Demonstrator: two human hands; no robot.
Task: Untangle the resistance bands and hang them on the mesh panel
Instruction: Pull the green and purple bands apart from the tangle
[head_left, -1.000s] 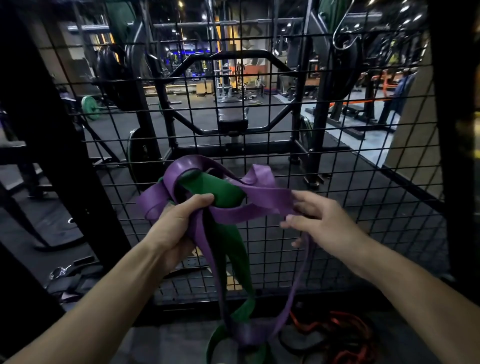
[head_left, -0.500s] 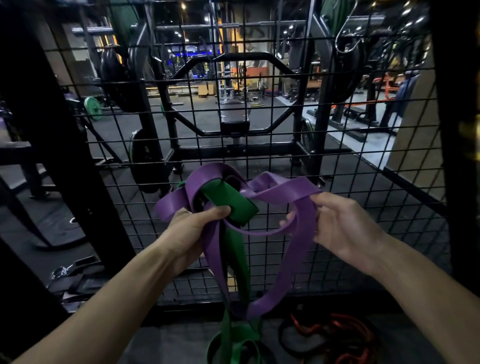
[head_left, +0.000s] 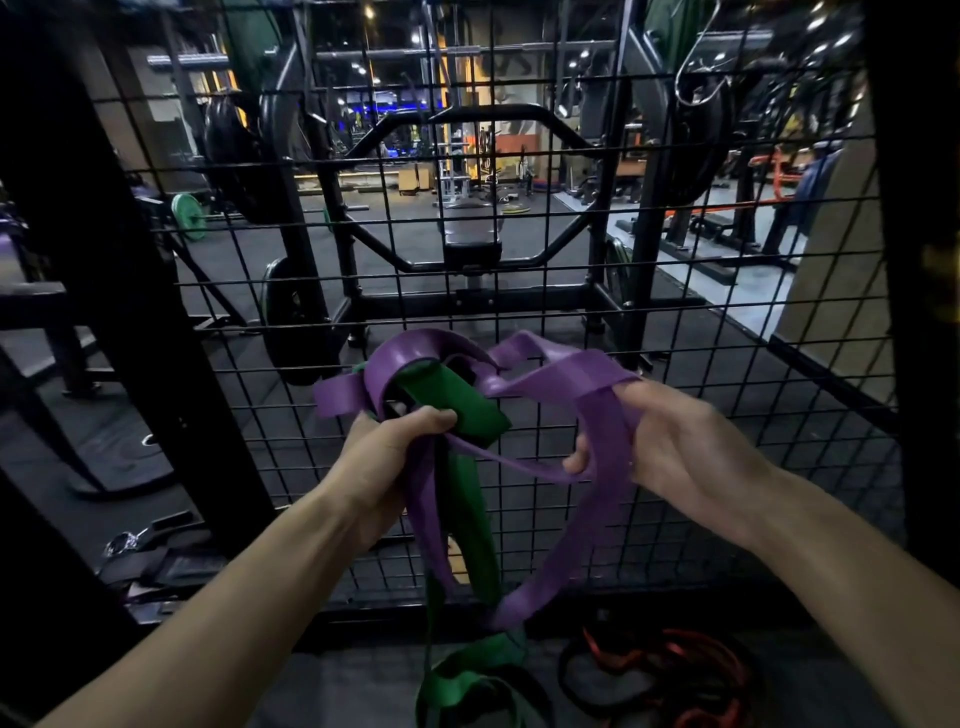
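Left hand: the left hand (head_left: 387, 457) has its fingers curled tight around the knot where the purple band (head_left: 561, 384) and the green band (head_left: 470, 415) cross, thumb pressed over the green one.
Right hand: the right hand (head_left: 670, 457) pinches a loop of the purple band, which drapes over its fingers (head_left: 579, 457); they are bent round the strap.
Purple band: held up between both hands, just in front of the mesh panel (head_left: 675, 322), not hooked on it; a long loop hangs down towards the floor.
Green band: threaded through the purple loops at the top, then dropping straight down to a heap at the panel's bottom edge.
Mesh panel: black wire grid, upright, right behind the bands.
Floor: a red and black band (head_left: 670, 670) lies coiled near the panel's lower right corner.
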